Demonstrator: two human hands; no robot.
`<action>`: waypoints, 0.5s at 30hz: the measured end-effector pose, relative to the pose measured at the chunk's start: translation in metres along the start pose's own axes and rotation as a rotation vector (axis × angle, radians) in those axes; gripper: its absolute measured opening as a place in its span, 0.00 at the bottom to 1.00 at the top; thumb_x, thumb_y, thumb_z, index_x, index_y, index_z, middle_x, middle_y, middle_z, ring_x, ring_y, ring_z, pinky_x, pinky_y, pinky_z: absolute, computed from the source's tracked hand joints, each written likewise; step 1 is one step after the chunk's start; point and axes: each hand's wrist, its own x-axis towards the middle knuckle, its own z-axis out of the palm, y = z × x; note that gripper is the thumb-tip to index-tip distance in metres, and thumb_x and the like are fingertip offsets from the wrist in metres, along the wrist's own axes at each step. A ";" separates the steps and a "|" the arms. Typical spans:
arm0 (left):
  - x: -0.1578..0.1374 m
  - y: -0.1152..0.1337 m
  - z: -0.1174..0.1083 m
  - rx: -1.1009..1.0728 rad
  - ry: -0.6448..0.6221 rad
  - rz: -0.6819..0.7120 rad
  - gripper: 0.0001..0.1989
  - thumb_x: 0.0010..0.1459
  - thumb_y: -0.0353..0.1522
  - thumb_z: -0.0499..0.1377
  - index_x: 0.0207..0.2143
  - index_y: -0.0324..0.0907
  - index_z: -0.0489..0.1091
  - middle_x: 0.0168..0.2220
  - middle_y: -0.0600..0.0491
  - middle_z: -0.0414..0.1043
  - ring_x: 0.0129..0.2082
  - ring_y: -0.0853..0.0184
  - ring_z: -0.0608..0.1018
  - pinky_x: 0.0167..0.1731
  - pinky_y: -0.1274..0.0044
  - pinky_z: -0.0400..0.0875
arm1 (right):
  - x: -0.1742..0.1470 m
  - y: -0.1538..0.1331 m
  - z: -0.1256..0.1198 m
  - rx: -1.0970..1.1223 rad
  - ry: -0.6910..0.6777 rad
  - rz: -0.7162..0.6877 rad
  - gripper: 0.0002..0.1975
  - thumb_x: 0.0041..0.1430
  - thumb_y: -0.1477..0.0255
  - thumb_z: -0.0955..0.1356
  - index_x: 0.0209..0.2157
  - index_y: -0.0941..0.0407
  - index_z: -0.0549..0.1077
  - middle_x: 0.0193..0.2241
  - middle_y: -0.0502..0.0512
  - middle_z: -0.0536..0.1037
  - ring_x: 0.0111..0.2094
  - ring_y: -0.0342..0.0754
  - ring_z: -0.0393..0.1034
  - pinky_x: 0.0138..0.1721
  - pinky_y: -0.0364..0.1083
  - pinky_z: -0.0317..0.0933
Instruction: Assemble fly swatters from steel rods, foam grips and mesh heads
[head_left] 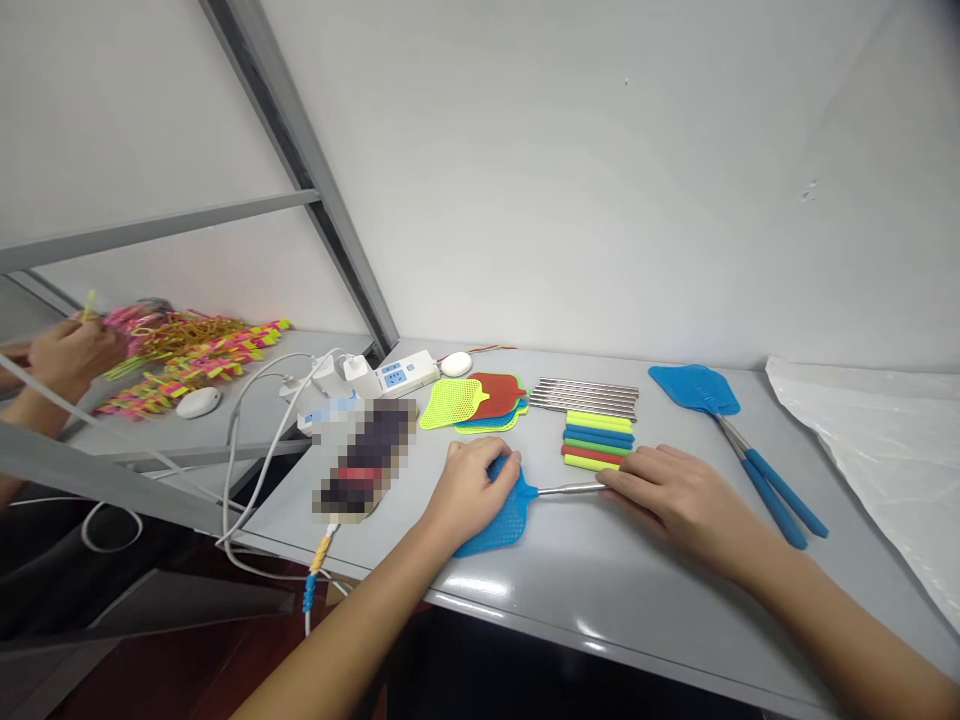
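Observation:
My left hand (466,490) is closed on the blue mesh head of a fly swatter (501,530). From that head a thin metal rod (568,489) runs right to my right hand (679,502), whose fingers are wrapped around its far end and hide it. Just beyond my right hand lie several coloured handle sleeves (598,437) in yellow, blue, green and red. Behind those is a row of metal rods (585,396). Loose swatter heads (501,397) in yellow, red and blue are stacked beyond my left hand.
Finished-looking blue swatters (772,480) lie at the right, beside a white plastic sheet (874,450). A blurred phone (367,460), power strips (405,374) and white cables are at the left. Past the metal frame (322,215), another person's hand (79,350) works near colourful strips (202,365).

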 end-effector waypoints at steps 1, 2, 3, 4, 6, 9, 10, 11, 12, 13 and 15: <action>0.000 0.000 0.001 0.022 -0.014 0.015 0.16 0.65 0.39 0.47 0.28 0.42 0.66 0.30 0.55 0.73 0.33 0.66 0.73 0.39 0.71 0.59 | 0.000 0.000 0.000 -0.005 -0.003 -0.005 0.14 0.68 0.71 0.58 0.46 0.52 0.74 0.30 0.54 0.75 0.33 0.45 0.68 0.35 0.45 0.55; 0.000 -0.001 0.001 0.040 -0.024 0.025 0.17 0.66 0.39 0.46 0.27 0.42 0.65 0.29 0.55 0.72 0.32 0.66 0.73 0.38 0.72 0.59 | -0.001 0.001 0.001 -0.010 -0.006 -0.012 0.14 0.68 0.71 0.58 0.46 0.52 0.74 0.30 0.54 0.74 0.32 0.45 0.67 0.35 0.45 0.54; 0.001 -0.002 0.002 0.059 -0.030 0.033 0.18 0.67 0.39 0.45 0.27 0.42 0.64 0.28 0.55 0.71 0.31 0.66 0.72 0.37 0.72 0.59 | -0.001 0.001 0.001 -0.017 -0.008 -0.019 0.14 0.68 0.72 0.58 0.45 0.53 0.74 0.29 0.53 0.74 0.32 0.45 0.66 0.35 0.46 0.53; 0.001 -0.002 0.002 0.084 -0.034 0.039 0.19 0.67 0.39 0.44 0.26 0.42 0.63 0.27 0.55 0.70 0.30 0.67 0.72 0.36 0.73 0.59 | -0.001 0.002 0.001 -0.025 -0.009 -0.029 0.14 0.68 0.72 0.58 0.45 0.53 0.73 0.29 0.53 0.73 0.31 0.45 0.65 0.34 0.46 0.52; 0.004 0.000 0.001 0.155 -0.034 0.061 0.19 0.67 0.39 0.43 0.25 0.42 0.61 0.27 0.55 0.69 0.29 0.66 0.71 0.33 0.73 0.58 | -0.002 0.003 0.000 -0.047 -0.012 -0.054 0.14 0.68 0.74 0.57 0.44 0.54 0.73 0.29 0.53 0.73 0.30 0.45 0.64 0.33 0.46 0.51; 0.017 0.009 -0.005 0.257 -0.028 0.113 0.20 0.67 0.39 0.43 0.25 0.43 0.62 0.25 0.54 0.68 0.29 0.64 0.71 0.31 0.72 0.56 | -0.002 0.007 -0.003 -0.078 0.014 -0.073 0.13 0.67 0.75 0.58 0.43 0.55 0.73 0.29 0.54 0.73 0.29 0.45 0.63 0.32 0.46 0.49; 0.023 0.014 -0.007 0.275 -0.021 0.125 0.20 0.67 0.39 0.43 0.25 0.43 0.62 0.25 0.54 0.68 0.28 0.64 0.71 0.31 0.72 0.55 | -0.002 0.009 -0.004 -0.086 0.038 -0.063 0.13 0.67 0.74 0.58 0.42 0.55 0.73 0.29 0.54 0.72 0.29 0.45 0.63 0.32 0.46 0.49; 0.030 0.019 -0.010 0.291 -0.011 0.138 0.20 0.68 0.39 0.43 0.26 0.43 0.63 0.25 0.53 0.68 0.28 0.64 0.71 0.30 0.72 0.55 | -0.002 0.011 -0.006 -0.096 0.064 -0.047 0.12 0.67 0.73 0.59 0.42 0.56 0.73 0.28 0.54 0.72 0.29 0.45 0.63 0.31 0.46 0.49; 0.038 0.025 -0.012 0.307 -0.003 0.156 0.20 0.68 0.40 0.42 0.25 0.43 0.63 0.25 0.53 0.68 0.28 0.64 0.70 0.30 0.72 0.55 | -0.003 0.014 -0.007 -0.108 0.089 -0.026 0.12 0.67 0.73 0.59 0.42 0.56 0.73 0.27 0.53 0.71 0.29 0.45 0.63 0.31 0.46 0.49; 0.046 0.031 -0.015 0.324 0.005 0.180 0.20 0.68 0.40 0.42 0.25 0.43 0.62 0.24 0.53 0.68 0.27 0.64 0.70 0.30 0.72 0.54 | -0.003 0.017 -0.009 -0.122 0.110 -0.006 0.11 0.67 0.72 0.60 0.42 0.56 0.73 0.26 0.53 0.71 0.29 0.45 0.63 0.31 0.46 0.49; 0.060 0.041 -0.017 0.362 0.011 0.241 0.21 0.68 0.39 0.42 0.24 0.42 0.62 0.24 0.53 0.68 0.27 0.64 0.70 0.29 0.72 0.53 | -0.006 0.022 -0.012 -0.160 0.136 0.022 0.11 0.66 0.73 0.60 0.42 0.56 0.72 0.24 0.52 0.69 0.28 0.45 0.62 0.31 0.46 0.48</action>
